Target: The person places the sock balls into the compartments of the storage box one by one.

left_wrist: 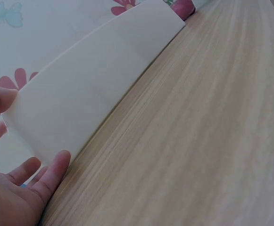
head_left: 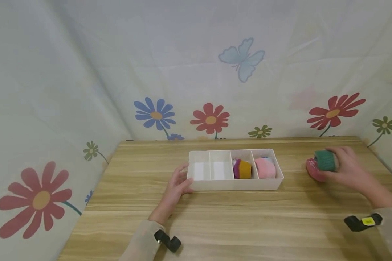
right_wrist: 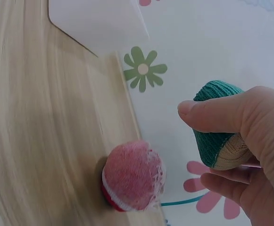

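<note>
A white divided box (head_left: 235, 185) lies lengthwise on the wooden table. Its two left compartments show bare floors; a purple and mustard rolled sock (head_left: 243, 169) sits in the third, and a pink rolled sock (head_left: 265, 168) in the rightmost. My left hand (head_left: 178, 183) rests against the box's left end, thumb on the near side, fingers spread along the end wall. My right hand (right_wrist: 259, 146) grips a green rolled sock (right_wrist: 217, 99) with a beige patch, thumb over it, raised off the table. Beneath it on the table lies a pink and red rolled sock (right_wrist: 132, 176).
The wooden table (head_left: 235, 224) reaches back to a white curtain (head_left: 183, 72) printed with flowers and a butterfly. Black camera mounts (head_left: 167, 240) are strapped on both wrists.
</note>
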`<action>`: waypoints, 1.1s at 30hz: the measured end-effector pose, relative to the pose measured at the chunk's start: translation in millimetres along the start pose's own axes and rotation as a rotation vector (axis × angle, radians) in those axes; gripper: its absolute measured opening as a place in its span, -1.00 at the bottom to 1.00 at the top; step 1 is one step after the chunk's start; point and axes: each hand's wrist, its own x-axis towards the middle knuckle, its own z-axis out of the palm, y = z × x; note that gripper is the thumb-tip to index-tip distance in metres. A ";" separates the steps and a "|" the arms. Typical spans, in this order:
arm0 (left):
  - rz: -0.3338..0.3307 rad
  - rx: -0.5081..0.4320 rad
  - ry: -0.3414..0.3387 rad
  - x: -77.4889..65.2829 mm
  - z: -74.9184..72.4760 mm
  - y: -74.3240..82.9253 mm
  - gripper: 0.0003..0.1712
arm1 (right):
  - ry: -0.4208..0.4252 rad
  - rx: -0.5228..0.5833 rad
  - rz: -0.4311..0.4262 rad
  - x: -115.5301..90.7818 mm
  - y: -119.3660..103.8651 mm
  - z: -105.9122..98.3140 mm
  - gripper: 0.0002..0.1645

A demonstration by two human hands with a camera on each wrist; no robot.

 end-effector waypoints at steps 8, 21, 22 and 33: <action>0.001 0.003 0.012 -0.3 0.3 0.8 -0.35 | -0.022 0.014 -0.010 4.6 -13.1 -0.4 -0.01; -0.003 0.001 0.021 -0.9 0.9 0.8 -0.35 | -0.013 0.035 -0.084 9.1 -32.9 9.5 -0.06; -0.004 0.000 0.020 -0.9 0.8 0.6 -0.35 | -0.012 0.033 -0.094 9.7 -34.2 10.5 -0.06; -0.003 -0.002 0.019 -0.2 0.3 -1.0 -0.35 | -0.014 0.036 -0.151 16.8 -49.6 21.2 -0.10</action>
